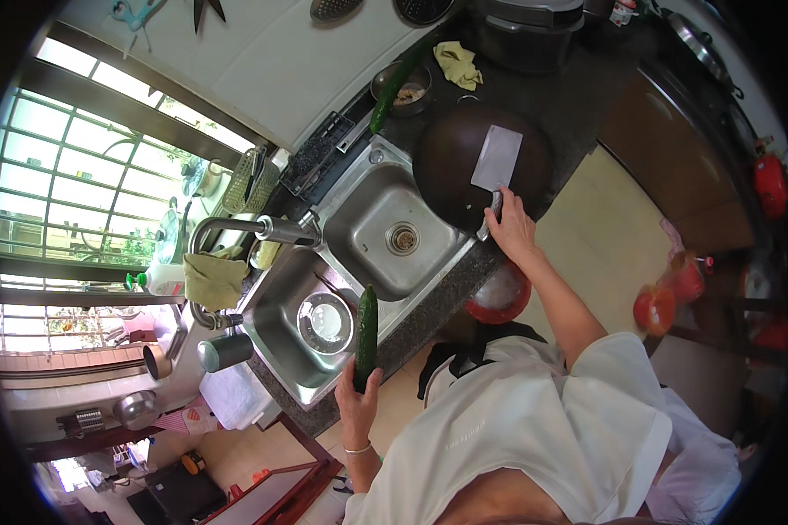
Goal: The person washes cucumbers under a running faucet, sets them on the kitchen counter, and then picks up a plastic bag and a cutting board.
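My left hand [358, 398] grips the lower end of a cucumber [367, 328], held upright in the picture over the near edge of the left sink basin. The handle of a cleaver [497, 159] is in my right hand [512, 223]; its broad blade lies flat over a large dark round board or wok lid [446, 151]; which of these it is, I cannot tell. A second cucumber [385, 105] rests across a metal bowl [420, 96] holding some food, behind the sink.
A clear bowl [326, 323] sits in the left basin [282, 302] of the double sink. A tap [289, 231] with a cloth [217, 279] over it stands behind. On the back counter are a yellow cloth [458, 64] and a dark appliance [528, 39]. Another person in white [696, 453] is at lower right.
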`<move>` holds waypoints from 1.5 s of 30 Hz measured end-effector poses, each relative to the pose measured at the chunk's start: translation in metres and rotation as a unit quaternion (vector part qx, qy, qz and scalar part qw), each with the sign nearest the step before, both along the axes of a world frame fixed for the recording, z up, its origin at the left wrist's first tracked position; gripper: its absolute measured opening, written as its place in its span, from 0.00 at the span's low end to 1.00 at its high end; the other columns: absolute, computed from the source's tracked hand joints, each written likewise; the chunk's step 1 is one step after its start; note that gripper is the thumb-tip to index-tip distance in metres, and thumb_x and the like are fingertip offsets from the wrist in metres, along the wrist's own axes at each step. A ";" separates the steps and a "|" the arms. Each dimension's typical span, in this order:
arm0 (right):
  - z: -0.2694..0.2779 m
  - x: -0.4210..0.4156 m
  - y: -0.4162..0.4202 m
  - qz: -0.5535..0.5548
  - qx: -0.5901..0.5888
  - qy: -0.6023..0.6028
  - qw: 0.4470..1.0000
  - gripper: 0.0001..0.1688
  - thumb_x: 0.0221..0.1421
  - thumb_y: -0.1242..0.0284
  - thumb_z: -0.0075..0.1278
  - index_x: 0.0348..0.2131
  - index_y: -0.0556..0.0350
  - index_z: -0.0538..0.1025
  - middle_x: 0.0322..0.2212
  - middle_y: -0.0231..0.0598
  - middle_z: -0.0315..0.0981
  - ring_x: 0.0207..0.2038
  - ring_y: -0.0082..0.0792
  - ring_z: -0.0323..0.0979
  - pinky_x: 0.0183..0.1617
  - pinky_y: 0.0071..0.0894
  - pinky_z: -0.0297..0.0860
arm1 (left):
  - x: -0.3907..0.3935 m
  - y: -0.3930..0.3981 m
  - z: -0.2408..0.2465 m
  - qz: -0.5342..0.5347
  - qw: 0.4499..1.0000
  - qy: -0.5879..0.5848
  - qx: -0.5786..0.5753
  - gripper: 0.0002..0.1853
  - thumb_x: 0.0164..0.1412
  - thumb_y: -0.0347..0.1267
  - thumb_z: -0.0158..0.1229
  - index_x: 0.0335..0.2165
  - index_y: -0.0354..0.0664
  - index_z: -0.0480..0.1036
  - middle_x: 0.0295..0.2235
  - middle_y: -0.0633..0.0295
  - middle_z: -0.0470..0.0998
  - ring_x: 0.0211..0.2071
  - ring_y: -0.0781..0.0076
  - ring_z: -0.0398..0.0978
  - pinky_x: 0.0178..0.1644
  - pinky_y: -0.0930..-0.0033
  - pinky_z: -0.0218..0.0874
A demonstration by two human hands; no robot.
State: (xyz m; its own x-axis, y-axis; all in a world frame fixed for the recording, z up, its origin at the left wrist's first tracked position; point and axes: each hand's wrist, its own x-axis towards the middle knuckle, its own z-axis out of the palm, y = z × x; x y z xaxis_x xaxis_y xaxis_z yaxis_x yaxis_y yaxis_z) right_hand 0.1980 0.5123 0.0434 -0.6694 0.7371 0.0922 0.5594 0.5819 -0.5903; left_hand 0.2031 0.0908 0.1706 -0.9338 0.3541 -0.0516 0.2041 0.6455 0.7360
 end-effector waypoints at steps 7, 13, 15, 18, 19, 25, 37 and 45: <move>0.002 -0.022 0.012 0.002 -0.013 -0.084 0.996 0.41 0.54 0.55 0.54 0.59 0.56 0.57 0.39 0.57 0.74 0.40 0.59 0.76 0.43 0.56 0.71 | 0.006 0.004 -0.008 0.018 1.000 0.009 0.005 0.24 0.55 0.35 0.67 0.46 0.31 0.72 0.30 0.52 0.77 0.30 0.63 0.74 0.37 0.66 0.65; 0.013 -0.031 0.023 -0.023 -0.067 -0.132 0.989 0.41 0.48 0.60 0.53 0.59 0.52 0.58 0.39 0.58 0.76 0.44 0.60 0.75 0.48 0.55 0.70 | 0.007 0.007 -0.025 -0.017 0.995 0.063 0.074 0.23 0.55 0.34 0.67 0.45 0.30 0.72 0.30 0.53 0.76 0.30 0.65 0.73 0.37 0.66 0.65; 0.024 -0.026 0.023 -0.048 -0.099 -0.121 0.987 0.42 0.45 0.62 0.52 0.59 0.49 0.59 0.41 0.59 0.76 0.46 0.60 0.74 0.51 0.52 0.69 | 0.011 0.004 -0.019 -0.019 0.995 -0.002 0.097 0.23 0.55 0.33 0.67 0.46 0.30 0.72 0.29 0.54 0.76 0.28 0.65 0.72 0.37 0.67 0.65; 0.030 -0.021 0.022 -0.084 -0.108 -0.065 0.988 0.44 0.45 0.61 0.52 0.61 0.47 0.58 0.42 0.59 0.76 0.46 0.60 0.74 0.52 0.51 0.68 | 0.014 -0.007 -0.021 -0.018 0.993 -0.034 0.108 0.23 0.55 0.32 0.67 0.47 0.30 0.72 0.28 0.58 0.75 0.27 0.70 0.70 0.36 0.71 0.64; 0.030 -0.019 0.026 -0.095 -0.117 -0.036 0.988 0.45 0.45 0.61 0.53 0.62 0.45 0.57 0.42 0.59 0.76 0.47 0.60 0.74 0.53 0.51 0.68 | 0.012 -0.013 -0.029 -0.026 0.994 -0.008 0.104 0.23 0.55 0.31 0.66 0.48 0.30 0.72 0.28 0.60 0.75 0.27 0.73 0.70 0.36 0.72 0.63; 0.060 0.025 0.036 -0.059 -0.460 0.263 0.846 0.42 0.53 0.78 0.47 0.65 0.51 0.52 0.22 0.38 0.70 0.16 0.29 0.70 0.17 0.29 0.68 | -0.010 -0.029 -0.004 0.031 0.937 -0.248 0.245 0.20 0.60 0.31 0.61 0.47 0.29 0.72 0.32 0.64 0.74 0.30 0.80 0.70 0.33 0.76 0.63; 0.064 0.072 0.091 0.053 -0.496 0.276 0.822 0.40 0.55 0.81 0.40 0.66 0.50 0.52 0.24 0.37 0.70 0.18 0.24 0.68 0.20 0.23 0.66 | -0.095 0.117 -0.003 -0.074 0.997 0.016 0.020 0.24 0.55 0.34 0.66 0.47 0.32 0.72 0.30 0.52 0.77 0.30 0.63 0.74 0.38 0.66 0.65; 0.047 0.103 0.187 0.088 -0.405 0.215 0.884 0.43 0.51 0.87 0.43 0.66 0.51 0.55 0.23 0.28 0.62 0.21 0.17 0.64 0.24 0.19 0.62 | -0.179 0.311 0.006 -0.120 0.984 0.129 0.020 0.22 0.55 0.34 0.66 0.45 0.37 0.69 0.29 0.49 0.77 0.29 0.53 0.76 0.35 0.62 0.66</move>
